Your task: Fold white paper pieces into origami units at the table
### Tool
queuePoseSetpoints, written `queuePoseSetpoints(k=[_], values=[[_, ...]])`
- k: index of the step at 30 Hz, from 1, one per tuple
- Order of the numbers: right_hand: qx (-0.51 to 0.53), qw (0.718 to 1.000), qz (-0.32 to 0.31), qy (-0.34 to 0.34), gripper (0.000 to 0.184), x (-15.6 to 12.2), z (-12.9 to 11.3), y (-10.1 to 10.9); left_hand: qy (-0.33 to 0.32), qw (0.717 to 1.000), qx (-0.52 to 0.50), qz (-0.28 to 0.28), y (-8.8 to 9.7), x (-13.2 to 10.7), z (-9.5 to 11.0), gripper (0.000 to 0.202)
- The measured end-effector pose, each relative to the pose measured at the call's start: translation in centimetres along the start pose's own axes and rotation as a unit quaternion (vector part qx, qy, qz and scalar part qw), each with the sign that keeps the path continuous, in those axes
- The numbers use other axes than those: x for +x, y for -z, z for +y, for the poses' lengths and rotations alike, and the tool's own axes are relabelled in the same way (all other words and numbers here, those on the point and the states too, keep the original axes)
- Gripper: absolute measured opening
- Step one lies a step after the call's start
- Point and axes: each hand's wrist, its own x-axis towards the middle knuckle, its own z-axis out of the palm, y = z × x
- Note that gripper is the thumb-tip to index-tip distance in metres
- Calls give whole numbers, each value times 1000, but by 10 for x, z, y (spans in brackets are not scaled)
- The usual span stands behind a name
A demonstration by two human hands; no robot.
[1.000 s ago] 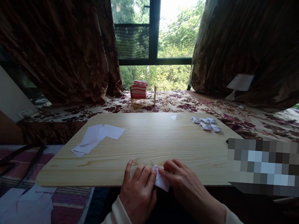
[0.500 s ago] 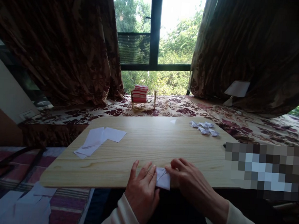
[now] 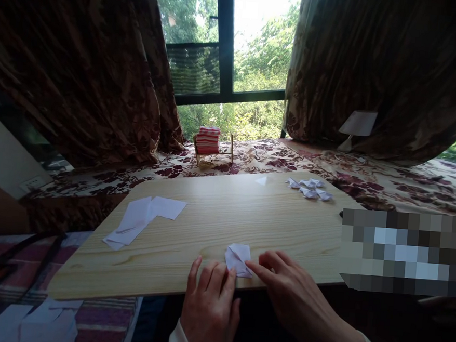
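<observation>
A small folded piece of white paper (image 3: 239, 256) lies near the front edge of the wooden table (image 3: 209, 216), with a diagonal crease or flap across it. My left hand (image 3: 209, 301) rests flat at the paper's lower left, its fingers stretched out and the index fingertip touching the paper's edge. From the right, my right hand (image 3: 296, 285) reaches in with its index finger extended onto the paper's right side. Its other fingers are curled, and the thumb is hidden. Neither hand is wrapped around anything.
Several folded white paper pieces (image 3: 310, 188) sit at the table's back right. Loose white sheets (image 3: 134, 219) lie on the left, and more paper (image 3: 41, 324) is on the striped cloth below. Behind the table are a small rack with folded red-and-white cloths (image 3: 208, 140) and a lamp (image 3: 358, 124).
The folded paper has shifted a little away from me and turned slightly. My right hand has gone from pinching its edge to laying the index finger on it. The view has tilted slightly.
</observation>
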Motion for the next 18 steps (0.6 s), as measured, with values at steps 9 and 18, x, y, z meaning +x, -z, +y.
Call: queuePoseSetpoints(k=[9,18], values=[[-37,999,-35,17,36,4,-1,-4,-30,999,-21,16,-3,-8,1,30],[43,998,-30,-47,25,15,12,9,-12,998,-21,64,-17,-22,16,33]])
